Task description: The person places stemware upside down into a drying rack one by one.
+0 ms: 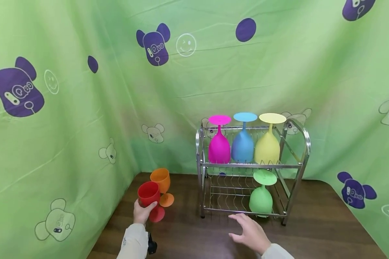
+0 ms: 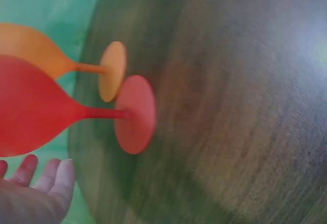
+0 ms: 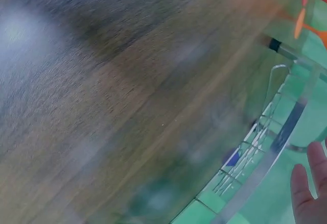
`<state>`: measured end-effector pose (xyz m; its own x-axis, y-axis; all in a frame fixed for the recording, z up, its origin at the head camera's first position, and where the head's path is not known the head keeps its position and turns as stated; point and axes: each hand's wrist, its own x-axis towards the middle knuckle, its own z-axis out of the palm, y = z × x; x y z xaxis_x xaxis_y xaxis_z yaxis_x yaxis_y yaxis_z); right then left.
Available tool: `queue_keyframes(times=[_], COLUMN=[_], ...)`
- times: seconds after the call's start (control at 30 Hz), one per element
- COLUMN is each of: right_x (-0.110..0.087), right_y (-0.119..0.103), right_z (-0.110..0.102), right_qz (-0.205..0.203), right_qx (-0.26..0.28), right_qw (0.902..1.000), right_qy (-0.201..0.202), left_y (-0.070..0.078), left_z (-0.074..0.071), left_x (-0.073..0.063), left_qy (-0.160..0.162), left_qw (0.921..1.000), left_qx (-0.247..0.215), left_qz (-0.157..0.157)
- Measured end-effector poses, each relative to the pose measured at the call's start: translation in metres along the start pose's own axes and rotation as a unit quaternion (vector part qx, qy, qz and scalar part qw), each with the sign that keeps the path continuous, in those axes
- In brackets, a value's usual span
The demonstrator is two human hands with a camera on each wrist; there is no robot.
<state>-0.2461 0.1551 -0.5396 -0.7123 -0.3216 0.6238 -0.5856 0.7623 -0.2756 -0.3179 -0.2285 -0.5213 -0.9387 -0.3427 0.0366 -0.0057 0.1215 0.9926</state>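
A red plastic goblet (image 1: 149, 192) stands upright at the left of the table, its foot on the wood. My left hand (image 1: 142, 212) is at its bowl, thumb on the near side. In the left wrist view the fingers (image 2: 64, 180) look extended beside the bowl, not closed round it. Just behind stands an orange goblet (image 1: 161, 180), also upright. My right hand (image 1: 250, 232) hovers before the dish rack (image 1: 251, 166), thumb and fingers apart with nothing between them. A green goblet (image 1: 260, 201) sits upside down on the rack's lower tier.
Upside down on the upper tier are a pink goblet (image 1: 219, 147), a blue goblet (image 1: 243, 145) and a yellow goblet (image 1: 267, 147). The brown wooden table (image 1: 181, 233) is bounded by a green printed curtain (image 1: 181, 82) behind and at the left.
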Motion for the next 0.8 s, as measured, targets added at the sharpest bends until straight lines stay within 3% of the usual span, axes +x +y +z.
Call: queue_keyframes(times=[0.17,0.37,0.6,0.8], right_x=[-0.005,-0.014,-0.016,-0.013], right_y=[0.003,0.008,0.010,0.003], right_z=[-0.007,-0.010,-0.011,-0.003], right_qz=[0.033,0.052,0.046,0.016], right_qx=[0.028,0.043,0.046,0.014], right_qw=[0.9990,0.9970,0.9975,0.9988], right_qy=[-0.014,-0.037,-0.029,-0.044], left_y=[-0.010,-0.004,-0.003,-0.004], left_z=[0.008,0.010,0.011,0.013], left_x=[0.001,0.000,0.009,0.014], left_qy=[0.009,0.031,0.003,0.002], left_qw=[0.9999,0.9993,0.9999,0.9998], left_qx=[0.003,-0.004,0.006,-0.010], left_qz=[0.005,-0.018,-0.009,0.015])
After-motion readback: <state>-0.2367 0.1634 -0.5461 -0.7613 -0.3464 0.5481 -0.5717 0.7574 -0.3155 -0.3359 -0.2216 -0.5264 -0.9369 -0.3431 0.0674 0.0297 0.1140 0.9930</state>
